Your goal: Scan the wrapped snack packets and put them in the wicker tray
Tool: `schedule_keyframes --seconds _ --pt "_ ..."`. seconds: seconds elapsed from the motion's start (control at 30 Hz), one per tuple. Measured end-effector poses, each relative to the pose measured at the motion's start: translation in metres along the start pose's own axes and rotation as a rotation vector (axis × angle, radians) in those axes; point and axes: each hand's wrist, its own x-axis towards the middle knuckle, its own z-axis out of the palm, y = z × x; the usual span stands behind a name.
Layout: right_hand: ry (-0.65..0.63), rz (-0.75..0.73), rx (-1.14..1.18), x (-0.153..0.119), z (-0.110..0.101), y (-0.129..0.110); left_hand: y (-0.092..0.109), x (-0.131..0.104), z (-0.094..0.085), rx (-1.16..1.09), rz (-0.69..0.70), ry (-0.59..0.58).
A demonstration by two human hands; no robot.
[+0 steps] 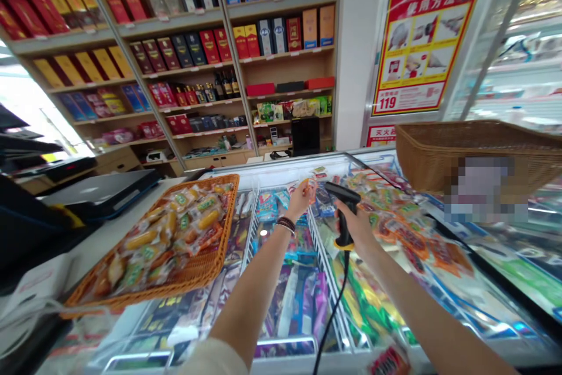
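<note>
My right hand (pixel 353 220) is wrapped round the grip of a black and yellow barcode scanner (pixel 345 193). The scanner's head points left, and its black cable (pixel 334 310) runs down toward me. To its left, my left hand (pixel 301 198) pinches a small clear-wrapped snack packet (pixel 312 189) with orange on it; its exact kind is too blurred to tell. Both hands are above the glass top of a chest freezer. Under the glass, wrapped ice creams (pixel 290 299) lie in white wire baskets (pixel 316 240).
An orange wicker tray (pixel 230 229) of wrapped snacks stands at the left. Loose snack packets (pixel 401 231) cover the glass at the right, beside a brown wicker basket (pixel 425 155). One red packet (pixel 389 360) lies near the front edge. Shelves of boxes (pixel 188 50) line the back.
</note>
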Motion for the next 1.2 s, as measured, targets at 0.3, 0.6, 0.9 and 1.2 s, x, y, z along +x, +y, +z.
schedule_keyframes --seconds 0.3,0.6,0.9,1.2 --pt "-0.125 -0.217 -0.287 -0.004 0.002 0.003 0.001 -0.034 -0.019 -0.499 -0.112 0.088" --pt "-0.141 -0.253 -0.328 -0.015 0.005 -0.005 0.008 -0.038 -0.02 -0.433 -0.147 0.063" --pt "-0.17 -0.26 -0.38 -0.017 0.003 -0.008 0.014 -0.039 -0.02 -0.323 -0.154 0.062" --pt "-0.145 -0.248 -0.371 -0.019 0.0 -0.008 0.014 -0.04 -0.019 -0.33 -0.139 0.081"
